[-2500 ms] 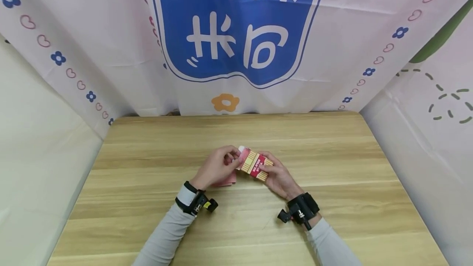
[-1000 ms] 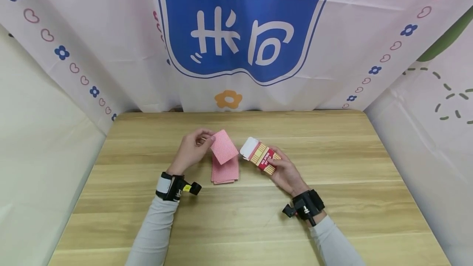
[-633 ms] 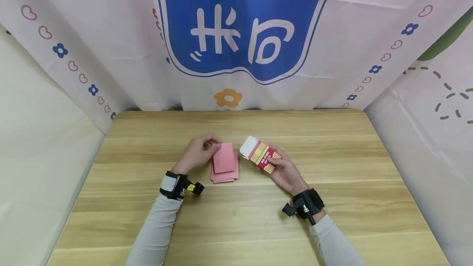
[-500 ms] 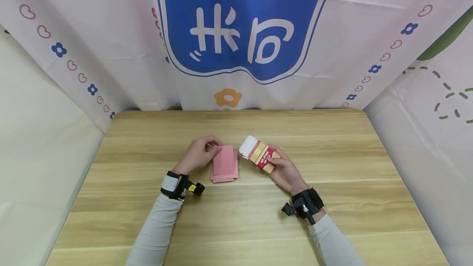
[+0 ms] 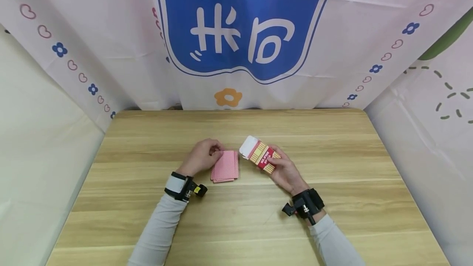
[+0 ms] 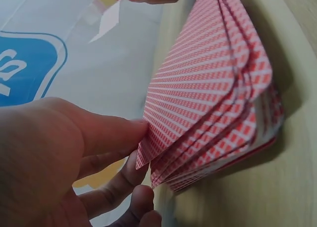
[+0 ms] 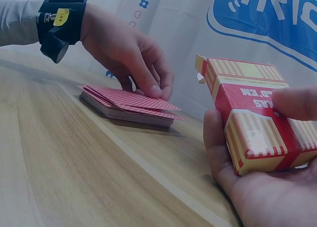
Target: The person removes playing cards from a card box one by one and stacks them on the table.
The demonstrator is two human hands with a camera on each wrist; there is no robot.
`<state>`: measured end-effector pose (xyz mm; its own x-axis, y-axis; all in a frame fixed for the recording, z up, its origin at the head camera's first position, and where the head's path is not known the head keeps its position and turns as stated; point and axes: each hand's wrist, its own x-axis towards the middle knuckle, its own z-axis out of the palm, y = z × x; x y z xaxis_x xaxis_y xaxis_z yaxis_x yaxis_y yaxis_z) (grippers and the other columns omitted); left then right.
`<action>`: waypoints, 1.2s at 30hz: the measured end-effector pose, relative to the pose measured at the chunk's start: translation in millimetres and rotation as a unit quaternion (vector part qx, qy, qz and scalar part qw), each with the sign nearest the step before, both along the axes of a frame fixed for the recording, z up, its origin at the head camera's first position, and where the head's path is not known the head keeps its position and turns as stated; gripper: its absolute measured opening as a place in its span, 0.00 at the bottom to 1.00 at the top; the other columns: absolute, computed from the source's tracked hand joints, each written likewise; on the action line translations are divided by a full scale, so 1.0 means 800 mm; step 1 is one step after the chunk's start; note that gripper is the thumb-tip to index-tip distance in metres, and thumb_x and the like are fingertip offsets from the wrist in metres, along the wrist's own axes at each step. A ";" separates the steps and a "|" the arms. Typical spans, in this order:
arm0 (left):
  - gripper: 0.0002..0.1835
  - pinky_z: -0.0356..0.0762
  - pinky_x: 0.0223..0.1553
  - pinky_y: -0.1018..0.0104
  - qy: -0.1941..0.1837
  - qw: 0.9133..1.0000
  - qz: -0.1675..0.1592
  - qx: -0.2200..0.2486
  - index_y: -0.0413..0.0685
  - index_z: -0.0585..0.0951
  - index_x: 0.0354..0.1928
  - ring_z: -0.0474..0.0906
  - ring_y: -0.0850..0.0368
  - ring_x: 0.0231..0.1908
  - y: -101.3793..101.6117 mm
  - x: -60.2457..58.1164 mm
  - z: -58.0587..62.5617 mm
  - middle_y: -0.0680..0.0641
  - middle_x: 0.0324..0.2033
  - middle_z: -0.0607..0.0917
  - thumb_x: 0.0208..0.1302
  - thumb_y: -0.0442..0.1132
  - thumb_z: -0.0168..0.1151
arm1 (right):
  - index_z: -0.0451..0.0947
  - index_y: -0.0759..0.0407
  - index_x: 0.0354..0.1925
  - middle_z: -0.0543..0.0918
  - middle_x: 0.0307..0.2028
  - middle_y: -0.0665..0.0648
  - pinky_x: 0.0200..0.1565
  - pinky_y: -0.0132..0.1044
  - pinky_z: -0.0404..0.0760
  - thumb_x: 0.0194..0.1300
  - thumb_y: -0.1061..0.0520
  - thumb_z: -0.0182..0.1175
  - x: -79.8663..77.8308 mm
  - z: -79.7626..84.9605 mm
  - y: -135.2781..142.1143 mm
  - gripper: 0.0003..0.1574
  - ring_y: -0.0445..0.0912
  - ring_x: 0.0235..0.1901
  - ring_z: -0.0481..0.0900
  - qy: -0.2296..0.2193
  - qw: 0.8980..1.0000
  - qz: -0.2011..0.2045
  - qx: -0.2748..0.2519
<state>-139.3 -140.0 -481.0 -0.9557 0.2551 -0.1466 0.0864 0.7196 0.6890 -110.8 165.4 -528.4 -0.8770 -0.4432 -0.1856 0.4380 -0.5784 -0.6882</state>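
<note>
A deck of playing cards (image 5: 224, 173), red-patterned backs up, lies on the table in a slightly uneven stack. My left hand (image 5: 202, 157) is at its far left corner. In the left wrist view, the thumb and a finger pinch a corner of the top playing card (image 6: 190, 83), which lies over the stack, its edge a little raised. To the right, my right hand (image 5: 288, 173) grips a red and yellow striped card box (image 5: 263, 157) above the table, thumb across its front. The box's white end flap (image 5: 249, 147) stands open toward the deck. Whether anything is inside is hidden.
The wooden table (image 5: 236, 225) ends at a white cloth backdrop (image 5: 133, 73) with a blue printed shield. White cloth also hangs along both sides. Wrist cameras (image 5: 182, 187) are strapped on both arms.
My left hand has left the box and carried a playing card to the deck, lowering it toward the near side onto the stack. My right hand holds the box nearly still.
</note>
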 end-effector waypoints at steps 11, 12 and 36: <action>0.07 0.77 0.39 0.61 0.014 1.000 0.003 -0.020 0.49 0.87 0.45 0.77 0.54 0.39 0.001 0.000 -0.008 0.49 0.39 0.82 0.71 0.41 0.64 | 0.66 0.53 0.66 0.63 0.71 0.63 0.60 0.52 0.79 0.74 0.71 0.46 0.000 -0.001 0.000 0.27 0.54 0.63 0.75 -0.001 1.000 0.001 -0.003; 0.08 0.77 0.39 0.61 0.014 1.000 0.003 -0.021 0.49 0.87 0.45 0.76 0.54 0.39 0.001 0.000 -0.008 0.49 0.39 0.82 0.71 0.41 0.64 | 0.66 0.53 0.65 0.63 0.70 0.63 0.60 0.52 0.80 0.74 0.71 0.46 0.000 -0.002 0.000 0.27 0.54 0.63 0.76 -0.002 1.000 0.001 -0.004; 0.09 0.78 0.41 0.60 0.020 0.999 0.001 -0.030 0.49 0.86 0.47 0.78 0.55 0.40 -0.001 -0.001 -0.008 0.49 0.41 0.83 0.72 0.43 0.62 | 0.65 0.53 0.66 0.61 0.72 0.63 0.61 0.51 0.79 0.74 0.71 0.47 0.000 -0.001 0.000 0.27 0.54 0.64 0.75 -0.007 1.000 0.001 -0.004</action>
